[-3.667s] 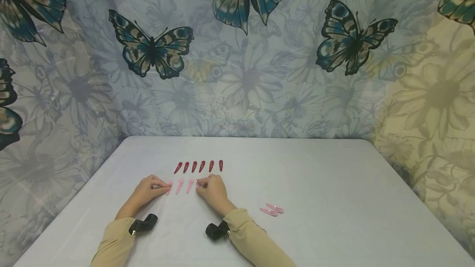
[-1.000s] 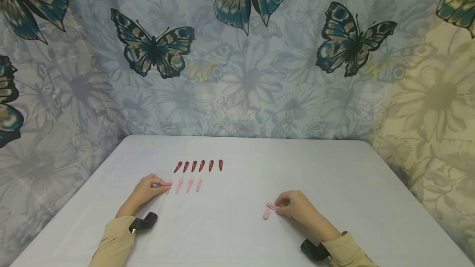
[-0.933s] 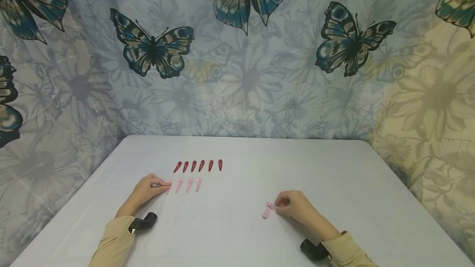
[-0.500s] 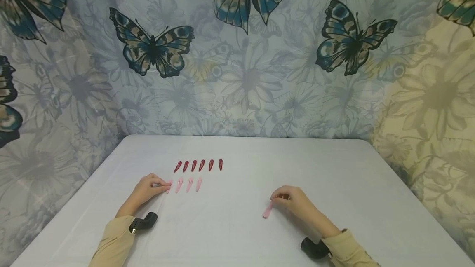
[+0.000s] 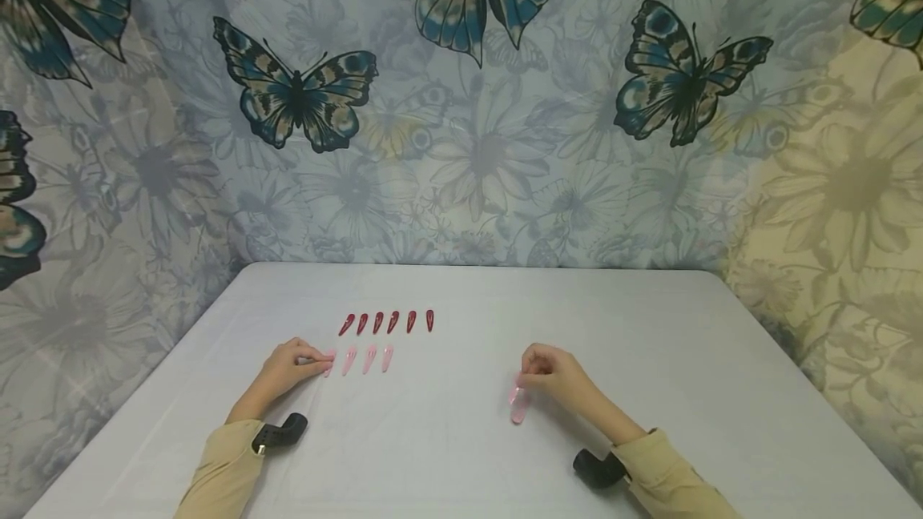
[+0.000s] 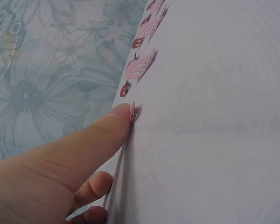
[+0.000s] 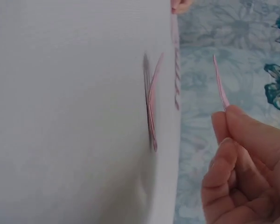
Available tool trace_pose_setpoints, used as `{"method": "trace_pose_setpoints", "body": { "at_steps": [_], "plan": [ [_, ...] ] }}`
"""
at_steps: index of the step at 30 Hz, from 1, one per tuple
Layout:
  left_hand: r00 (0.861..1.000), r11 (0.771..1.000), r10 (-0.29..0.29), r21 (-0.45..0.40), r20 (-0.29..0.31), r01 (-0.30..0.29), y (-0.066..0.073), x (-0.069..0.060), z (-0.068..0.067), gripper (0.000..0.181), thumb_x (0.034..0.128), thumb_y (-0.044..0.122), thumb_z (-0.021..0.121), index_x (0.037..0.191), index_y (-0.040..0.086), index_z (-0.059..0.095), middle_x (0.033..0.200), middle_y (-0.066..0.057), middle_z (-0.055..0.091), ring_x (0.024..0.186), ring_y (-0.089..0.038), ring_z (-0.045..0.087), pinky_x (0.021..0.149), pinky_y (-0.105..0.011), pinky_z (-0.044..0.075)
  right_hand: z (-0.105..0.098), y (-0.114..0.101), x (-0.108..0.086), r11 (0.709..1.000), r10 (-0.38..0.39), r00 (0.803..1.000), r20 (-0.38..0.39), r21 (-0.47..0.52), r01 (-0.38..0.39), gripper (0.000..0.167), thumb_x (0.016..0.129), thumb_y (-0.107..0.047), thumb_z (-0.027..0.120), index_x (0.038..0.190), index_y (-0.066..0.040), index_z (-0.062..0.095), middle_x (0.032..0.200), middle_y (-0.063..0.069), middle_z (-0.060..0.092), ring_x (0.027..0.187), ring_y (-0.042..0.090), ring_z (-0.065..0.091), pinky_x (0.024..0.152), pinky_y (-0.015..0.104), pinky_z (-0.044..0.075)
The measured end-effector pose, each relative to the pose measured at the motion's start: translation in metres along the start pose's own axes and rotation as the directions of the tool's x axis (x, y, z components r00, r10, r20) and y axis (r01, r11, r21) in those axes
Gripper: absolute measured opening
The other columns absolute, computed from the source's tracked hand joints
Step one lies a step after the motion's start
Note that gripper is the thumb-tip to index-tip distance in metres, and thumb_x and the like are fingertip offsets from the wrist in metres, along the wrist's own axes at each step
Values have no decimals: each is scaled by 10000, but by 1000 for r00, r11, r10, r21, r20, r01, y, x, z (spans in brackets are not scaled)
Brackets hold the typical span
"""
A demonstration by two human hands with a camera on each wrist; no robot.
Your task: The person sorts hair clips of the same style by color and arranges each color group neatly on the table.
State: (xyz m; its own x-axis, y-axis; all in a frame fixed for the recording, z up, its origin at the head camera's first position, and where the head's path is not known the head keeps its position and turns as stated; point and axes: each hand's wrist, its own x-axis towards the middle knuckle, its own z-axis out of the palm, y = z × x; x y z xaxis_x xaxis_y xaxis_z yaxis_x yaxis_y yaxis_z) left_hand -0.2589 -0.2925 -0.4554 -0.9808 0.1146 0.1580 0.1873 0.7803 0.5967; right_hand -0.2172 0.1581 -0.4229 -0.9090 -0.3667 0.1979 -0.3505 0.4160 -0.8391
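My left hand rests at the left end of a row of pink snap hair clips, thumb and fingertips pinching the end hair clip. Over to the right, my right hand holds another pink hair clip between thumb and forefinger, lifted off the table, with its narrow end pointing away from the hand. Below it, one more pink hair clip lies on the tabletop. In the head view, the held clip and the lying one partly overlap.
Behind the pink row, several dark red hair clips form a second row on the white table. A butterfly-and-flower patterned cloth hangs behind the table. Each wrist wears a black camera.
My right hand went from the pink row to the two loose clips at the right, took one and raised it slightly. A pink clip it let go stays in the row. My left hand stayed put.
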Motion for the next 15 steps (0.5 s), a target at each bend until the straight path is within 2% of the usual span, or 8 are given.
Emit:
{"method": "trace_pose_setpoints", "body": {
  "at_steps": [3, 7, 11, 13, 15],
  "plan": [
    [1000, 1000, 6, -8, 4, -6, 2, 2, 1, 194, 826, 199, 768, 915, 27, 774, 889, -98, 615, 761, -155, 448, 673, -289, 342, 1, -4, 3, 999, 17, 999, -50, -38, -19, 159, 808, -91, 770, 804, -7, 635, 724, 59, 650, 646, -12, 523, 634, 188, 438],
    [1000, 1000, 6, 2, 13, -6, 2, 3, 2, 209, 833, 220, 762, 932, 36, 775, 906, -100, 619, 779, -155, 465, 685, -292, 353, 6, -4, 10, 1000, 8, 997, -78, -25, -10, 136, 794, -103, 785, 819, -7, 691, 773, 92, 713, 682, -9, 592, 662, 193, 479],
    [1000, 1000, 3, 26, 5, -3, 1, 1, -1, 208, 836, 217, 757, 939, 38, 774, 927, -109, 628, 817, -171, 497, 704, -297, 364, 18, -3, 23, 999, -39, 998, -54, 10, 39, 109, 803, -122, 783, 816, -46, 706, 764, 28, 721, 698, 2, 613, 667, 199, 492],
    [1000, 1000, 5, 26, -1, -5, 1, -1, -2, 199, 830, 205, 759, 931, 35, 774, 927, -113, 630, 826, -181, 508, 712, -302, 371, 26, -4, 31, 999, -39, 999, -33, 22, 40, 95, 809, -118, 776, 814, -53, 707, 757, 13, 717, 701, 13, 608, 663, 206, 491],
    [1000, 1000, 13, 15, 6, -13, 1, -2, -2, 199, 833, 197, 756, 932, 25, 771, 917, -112, 623, 822, -182, 499, 713, -308, 363, 34, -7, 40, 1000, -21, 1000, -8, 19, 21, 68, 823, -89, 755, 833, -37, 712, 778, 52, 723, 714, 36, 613, 669, 208, 494]
  ]
}}
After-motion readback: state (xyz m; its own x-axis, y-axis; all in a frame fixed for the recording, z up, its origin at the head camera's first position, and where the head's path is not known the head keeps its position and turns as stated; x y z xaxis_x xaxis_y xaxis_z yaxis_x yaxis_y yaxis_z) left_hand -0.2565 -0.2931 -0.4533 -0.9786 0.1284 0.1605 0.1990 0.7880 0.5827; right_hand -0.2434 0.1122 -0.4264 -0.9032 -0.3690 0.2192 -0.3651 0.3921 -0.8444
